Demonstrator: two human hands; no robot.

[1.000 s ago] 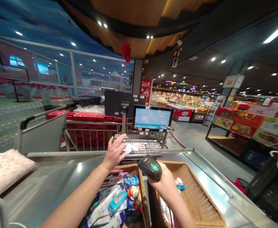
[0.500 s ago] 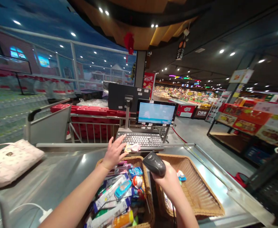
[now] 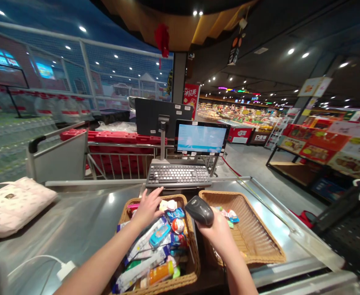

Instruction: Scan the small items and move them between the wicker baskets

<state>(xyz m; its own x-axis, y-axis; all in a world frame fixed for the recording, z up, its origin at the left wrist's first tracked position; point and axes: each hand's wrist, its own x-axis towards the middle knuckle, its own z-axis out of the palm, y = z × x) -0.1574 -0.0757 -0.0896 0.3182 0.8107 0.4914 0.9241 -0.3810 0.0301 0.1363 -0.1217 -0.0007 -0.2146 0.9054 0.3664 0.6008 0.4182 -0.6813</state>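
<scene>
My right hand (image 3: 217, 231) is wrapped round a black barcode scanner (image 3: 199, 210), its head tilted up and to the left between the two baskets. My left hand (image 3: 149, 208) is over the far part of the left wicker basket (image 3: 195, 268). Between its thumb and fingers is a small white and pale yellow packet (image 3: 168, 205), whose exact kind I cannot make out. Below lie several long white-and-blue packs, a blue oval pack (image 3: 159, 235), a round red-and-white toy (image 3: 178, 225) and an orange tube (image 3: 160, 273). The right wicker basket (image 3: 254, 229) holds a few small colourful packs (image 3: 233, 216).
Beyond the baskets stand a keyboard (image 3: 178, 174), a lit screen (image 3: 201, 138) and a dark monitor (image 3: 149, 116) on a pole. A pale handbag (image 3: 17, 207) lies on the metal counter (image 3: 90, 217), with a white plug (image 3: 66, 270) and cable nearer me.
My left hand has come down from the keyboard's front edge to the left basket, carrying the small packet. The scanner stays in my right hand. The view has tilted slightly downward.
</scene>
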